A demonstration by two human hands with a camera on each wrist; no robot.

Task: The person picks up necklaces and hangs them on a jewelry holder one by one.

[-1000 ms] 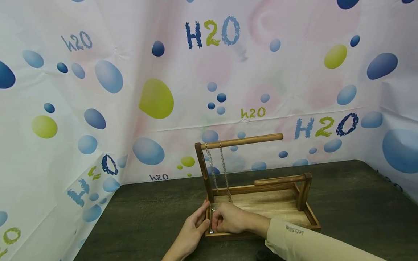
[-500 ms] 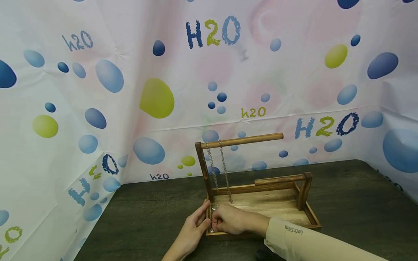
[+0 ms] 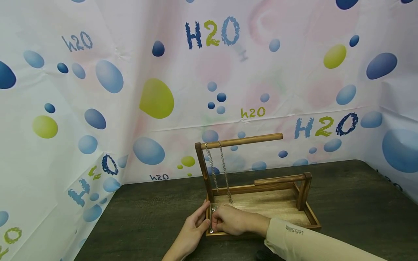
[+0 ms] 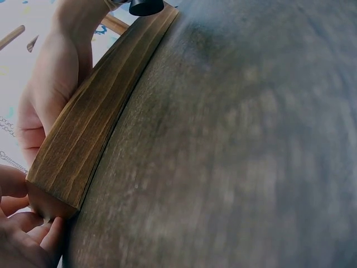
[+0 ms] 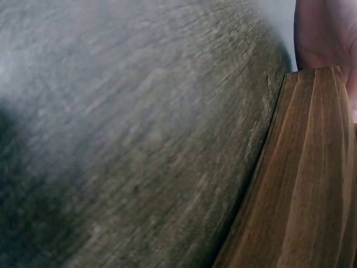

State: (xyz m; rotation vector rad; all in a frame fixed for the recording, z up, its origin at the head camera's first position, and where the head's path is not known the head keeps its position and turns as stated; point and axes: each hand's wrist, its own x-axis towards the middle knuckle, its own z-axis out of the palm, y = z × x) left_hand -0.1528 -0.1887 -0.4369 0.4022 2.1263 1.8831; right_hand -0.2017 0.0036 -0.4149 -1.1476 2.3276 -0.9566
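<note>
A wooden jewellery stand (image 3: 261,204) with a shallow tray base stands on the dark table. My left hand (image 3: 191,226) lies against the outside of the tray's left end, fingers and thumb touching its edge; in the left wrist view its fingers meet the tray corner. Inside that end my right hand (image 3: 230,219) is curled and pinches at a silver chain (image 3: 211,230), its fingertips largely hidden. Silver bits show above and below those fingers, along the left wall. Two more silver chains (image 3: 225,168) hang from the tall upper bar (image 3: 248,140).
On the tray's right side rises a post with a lower wooden bar (image 3: 279,180). A dark object (image 3: 266,255) lies partly in view at the bottom edge, beneath the right sleeve (image 3: 303,235). A printed backdrop (image 3: 189,69) surrounds the dark table (image 3: 153,206).
</note>
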